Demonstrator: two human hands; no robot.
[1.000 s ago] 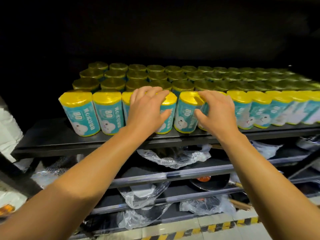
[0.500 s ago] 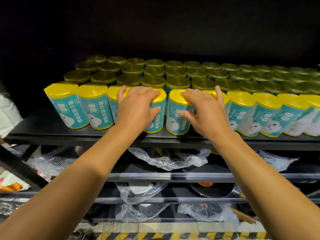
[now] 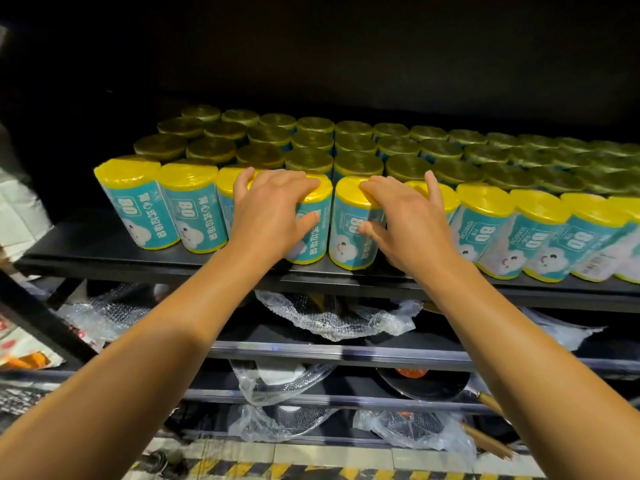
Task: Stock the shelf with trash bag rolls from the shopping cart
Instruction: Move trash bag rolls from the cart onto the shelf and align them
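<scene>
Filling the black shelf point(image 3: 104, 251), upright trash bag rolls point(image 3: 485, 168) are packed in rows. One front roll point(image 3: 313, 230) is clasped under the left hand point(image 3: 273, 213); its neighbour point(image 3: 351, 230) is clasped under the right hand point(image 3: 408, 220), fingers curled over both yellow tops.

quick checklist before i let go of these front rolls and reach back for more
1. Left hand grip: fingers over the top, thumb on the label of a front-row roll. ok
2. Right hand grip: curled round the next roll the same way. ok
3. Both held rolls upright on the shelf: bases look flat. ok
4. Front row even: rolls at the right end lean. not ok
5. Rolls near the shelf's front edge: little margin. not ok
6. Shopping cart within reach: out of view. cannot tell
</scene>
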